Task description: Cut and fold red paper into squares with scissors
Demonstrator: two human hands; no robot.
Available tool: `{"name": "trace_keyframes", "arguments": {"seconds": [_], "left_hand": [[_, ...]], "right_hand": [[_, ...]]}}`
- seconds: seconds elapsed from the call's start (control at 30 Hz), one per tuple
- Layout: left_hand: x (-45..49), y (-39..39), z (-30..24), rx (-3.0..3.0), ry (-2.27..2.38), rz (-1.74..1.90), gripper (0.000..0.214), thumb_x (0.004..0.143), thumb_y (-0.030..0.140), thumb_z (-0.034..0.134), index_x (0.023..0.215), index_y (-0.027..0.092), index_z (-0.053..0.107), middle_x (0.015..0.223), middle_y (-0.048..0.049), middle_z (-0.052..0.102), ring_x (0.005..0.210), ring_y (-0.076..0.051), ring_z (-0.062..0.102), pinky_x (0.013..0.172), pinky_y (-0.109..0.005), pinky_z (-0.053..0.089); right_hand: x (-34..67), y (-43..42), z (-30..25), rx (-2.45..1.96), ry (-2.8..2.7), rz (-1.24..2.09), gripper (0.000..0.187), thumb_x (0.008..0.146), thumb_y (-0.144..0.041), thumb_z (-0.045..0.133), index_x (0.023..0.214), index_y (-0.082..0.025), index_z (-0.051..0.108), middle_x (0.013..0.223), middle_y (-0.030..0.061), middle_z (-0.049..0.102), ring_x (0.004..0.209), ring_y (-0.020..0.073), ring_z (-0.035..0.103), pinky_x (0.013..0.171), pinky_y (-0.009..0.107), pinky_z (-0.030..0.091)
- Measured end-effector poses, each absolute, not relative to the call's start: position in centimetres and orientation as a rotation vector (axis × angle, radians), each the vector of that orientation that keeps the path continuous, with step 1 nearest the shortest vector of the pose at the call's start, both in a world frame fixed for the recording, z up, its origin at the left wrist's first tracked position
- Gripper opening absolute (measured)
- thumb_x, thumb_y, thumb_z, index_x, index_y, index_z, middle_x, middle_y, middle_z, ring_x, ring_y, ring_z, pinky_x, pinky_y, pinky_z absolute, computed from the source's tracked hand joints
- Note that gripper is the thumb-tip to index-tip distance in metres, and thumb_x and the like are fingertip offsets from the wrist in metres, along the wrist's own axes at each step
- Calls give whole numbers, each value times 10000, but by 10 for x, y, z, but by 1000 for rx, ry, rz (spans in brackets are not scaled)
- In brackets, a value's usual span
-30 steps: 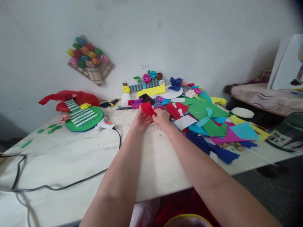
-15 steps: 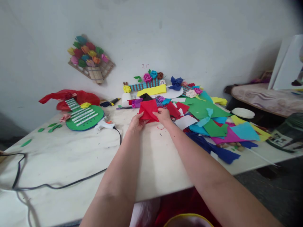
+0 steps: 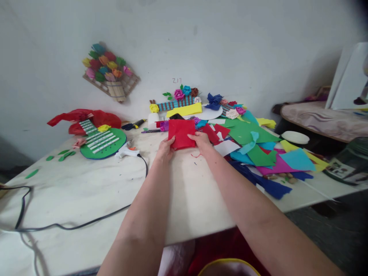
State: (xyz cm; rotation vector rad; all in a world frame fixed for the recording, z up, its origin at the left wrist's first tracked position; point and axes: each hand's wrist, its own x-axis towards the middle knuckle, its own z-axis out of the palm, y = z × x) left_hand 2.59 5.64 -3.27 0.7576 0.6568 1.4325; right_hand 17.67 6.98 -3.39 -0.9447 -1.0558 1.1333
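Both of my hands hold a red paper square (image 3: 181, 132) spread flat above the far middle of the table. My left hand (image 3: 165, 148) pinches its lower left corner. My right hand (image 3: 202, 140) pinches its lower right edge. Just behind and to the right lies a heap of coloured paper sheets (image 3: 258, 153) in green, blue, pink and yellow. A small red scrap (image 3: 195, 155) lies on the table under my right hand.
A white glue gun (image 3: 126, 152) lies left of my hands, its black cord (image 3: 71, 226) trailing across the table's near left. A green disc craft (image 3: 102, 142) and red plastic bag (image 3: 86, 117) sit far left. Paper flowers (image 3: 184, 99) line the wall. A bed (image 3: 324, 119) stands right.
The red paper was crumpled between my fingers a second ago. It has been unfolded step by step and now stands spread out as a flat square.
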Motion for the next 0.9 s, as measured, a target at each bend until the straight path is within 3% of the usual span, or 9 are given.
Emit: {"name": "trace_keyframes", "arguments": {"seconds": [0.17, 0.5, 0.9], "left_hand": [[23, 56, -32, 774, 721, 1411, 121, 702, 96, 602, 821, 82, 622, 773, -107, 684, 615, -165, 640, 519, -230, 510], [17, 59, -33, 744, 701, 1484, 271, 643, 274, 719, 830, 96, 636, 829, -132, 690, 811, -245, 659, 737, -335, 541], [15, 56, -32, 818, 776, 1588, 359, 516, 304, 799, 770, 122, 623, 679, -75, 668, 696, -227, 653, 674, -361, 534]], "right_hand": [[178, 72, -36, -882, -994, 1204, 205, 510, -244, 747, 645, -163, 616, 573, -17, 627, 592, 148, 605, 646, 300, 488], [183, 76, -40, -959, -1161, 1179, 220, 522, -270, 757, 668, -170, 627, 604, -7, 643, 606, 159, 603, 607, 296, 481], [185, 68, -37, -1021, -1342, 1142, 203, 540, -283, 755, 625, -189, 596, 559, -21, 596, 585, 158, 574, 538, 271, 451]]}}
